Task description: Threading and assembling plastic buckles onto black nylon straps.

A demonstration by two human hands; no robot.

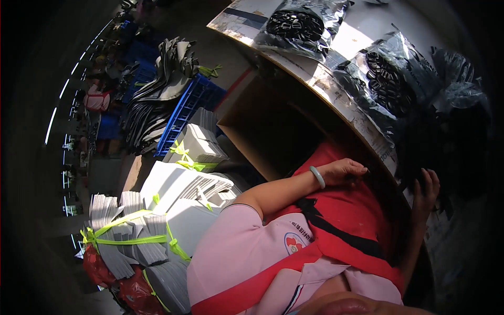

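My left hand (pixel 344 171), with a pale bracelet (pixel 317 177) at its wrist, is in front of my red apron (pixel 346 210), beside the table edge. Its fingers are closed in a pinch; a small dark spot shows at their tips, too small to name. Over the table edge, in deep shadow, my right hand (pixel 426 193) has its visible fingers stretched out and somewhat apart, next to a dark mass I cannot make out. Beyond it on the table lie clear plastic bags of black buckle-like parts, one bag (pixel 388 79) nearer and another bag (pixel 295 26) farther left.
An open cardboard box (pixel 268 131) stands below the table (pixel 341 94), against its edge. To my left are bundles of grey sheets (pixel 181 184) tied with a yellow-green strap (pixel 131 240). Behind them a blue crate (pixel 191 110) adjoins dark stacked pieces (pixel 152 110). Red bags (pixel 137 289) sit low left.
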